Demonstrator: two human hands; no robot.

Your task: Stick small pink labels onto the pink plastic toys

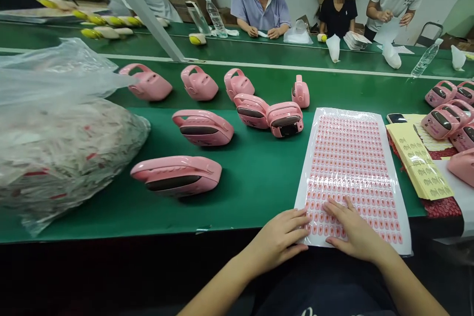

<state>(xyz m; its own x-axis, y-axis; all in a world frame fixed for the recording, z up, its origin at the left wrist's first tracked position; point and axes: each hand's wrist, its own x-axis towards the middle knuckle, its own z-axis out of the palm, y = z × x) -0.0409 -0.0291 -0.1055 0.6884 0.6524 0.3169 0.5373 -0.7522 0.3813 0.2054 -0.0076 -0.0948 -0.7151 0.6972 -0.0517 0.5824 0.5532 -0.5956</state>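
Sticker sheet (pixel 351 168), clear film w/ rows of small pink stickers, lies flat on the green bench (pixel 255 177), its near edge at the bench's front lip right before the person. Right hand (pixel 351 232) rests palm-down on the sheet's near end, fingers (pixel 335 207) straight & slightly apart, gripping nothing. Left hand (pixel 283 234) sits at the sheet's near-left corner, fingers loosely curled & close together, tips on the sheet edge; can't tell if they pinch it. Left of the sheet, well apart: pink casing (pixel 177 175), and further left a big plastic bag (pixel 55 143). Just beyond the sheet's far-left corner: pair of pink casings (pixel 270 116), touching each other. Right of the sheet: yellow label strips (pixel 418 158), w/ a phone (pixel 396 118) at their far end. Well beyond the sheet, 3 people (pixel 261 7) work at the opposite bench.
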